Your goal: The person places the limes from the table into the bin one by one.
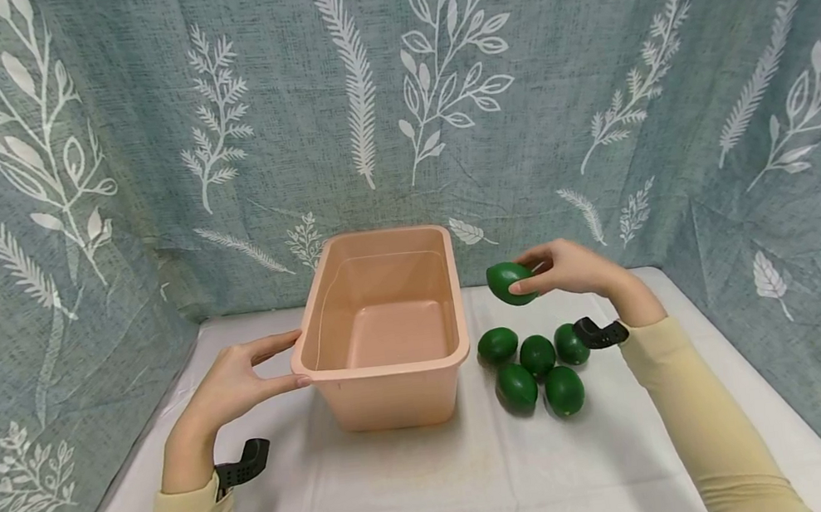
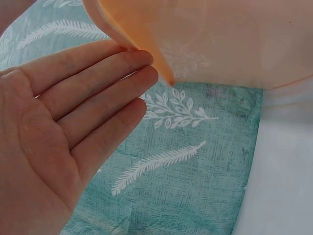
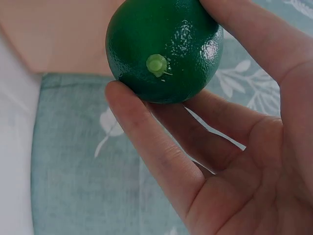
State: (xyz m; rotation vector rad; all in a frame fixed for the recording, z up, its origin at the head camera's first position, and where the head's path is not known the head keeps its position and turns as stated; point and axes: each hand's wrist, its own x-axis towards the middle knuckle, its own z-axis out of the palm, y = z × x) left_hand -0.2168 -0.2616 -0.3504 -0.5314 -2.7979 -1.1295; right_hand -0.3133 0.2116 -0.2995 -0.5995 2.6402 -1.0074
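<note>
Head view: a glossy dark green plastic lime (image 1: 509,282) is pinched between the thumb and fingers of the right hand (image 1: 569,267), raised above the white-clothed table (image 1: 405,490) just right of the far right corner of the empty peach-coloured rectangular plastic tub (image 1: 384,323). Its long axis is seen lying roughly level, left to right; in the right wrist view its pale stem nub is turned toward the wrist. Five more green limes (image 1: 538,366) are clustered on the table below. The tub's near left rim is touched by the left hand (image 1: 237,381), its fingers held straight.
</note>
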